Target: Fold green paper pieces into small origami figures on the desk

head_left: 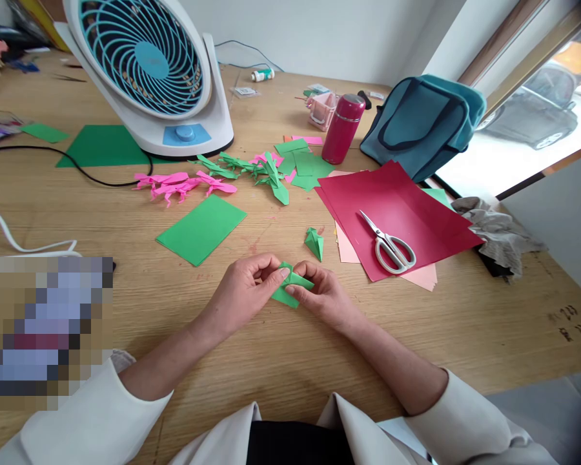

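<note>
Between my two hands is a small piece of folded green paper (pixel 286 296), held just above the wooden table (pixel 213 413). My left hand (pixel 249 284) pinches its upper left part between thumb and fingers. On the other side, my right hand (pixel 326 297) grips the right flap, thumb below and fingers curled behind. Fingers cover part of the folds. Just beyond my right hand lies another folded green paper piece (pixel 314 244). A flat green paper sheet (pixel 201 229) rests to the left, beyond my left hand.
Pink folded figures (pixel 179 186) and green folded figures (pixel 272 177) lie before a fan (pixel 150 77). At right, scissors (pixel 390 245) rest on red sheets (pixel 407 200), near a red flask (pixel 343 129) and a teal bag (pixel 421 129). A black cable (pixel 77 165) crosses the left.
</note>
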Demonstrator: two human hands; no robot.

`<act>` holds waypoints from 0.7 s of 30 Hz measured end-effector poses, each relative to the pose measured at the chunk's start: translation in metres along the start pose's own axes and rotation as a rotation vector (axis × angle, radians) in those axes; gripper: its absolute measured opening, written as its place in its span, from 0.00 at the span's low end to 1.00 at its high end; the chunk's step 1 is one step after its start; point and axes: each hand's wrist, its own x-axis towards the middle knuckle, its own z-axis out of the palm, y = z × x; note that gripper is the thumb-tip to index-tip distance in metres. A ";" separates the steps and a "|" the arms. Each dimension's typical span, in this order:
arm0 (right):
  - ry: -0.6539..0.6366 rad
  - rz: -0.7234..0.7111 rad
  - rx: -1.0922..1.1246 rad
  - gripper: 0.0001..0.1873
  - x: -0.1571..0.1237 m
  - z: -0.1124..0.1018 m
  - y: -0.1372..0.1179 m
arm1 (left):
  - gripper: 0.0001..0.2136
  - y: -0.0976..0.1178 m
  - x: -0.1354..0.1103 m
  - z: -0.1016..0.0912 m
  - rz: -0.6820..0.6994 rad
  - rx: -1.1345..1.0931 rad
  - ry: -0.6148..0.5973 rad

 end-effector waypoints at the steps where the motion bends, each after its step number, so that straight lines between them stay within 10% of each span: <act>1: 0.002 0.011 0.004 0.22 0.000 0.000 -0.001 | 0.14 0.000 0.000 0.000 0.005 0.002 0.005; 21: 0.065 -0.175 -0.204 0.19 -0.001 -0.002 0.003 | 0.07 -0.004 -0.004 0.007 0.024 0.075 0.036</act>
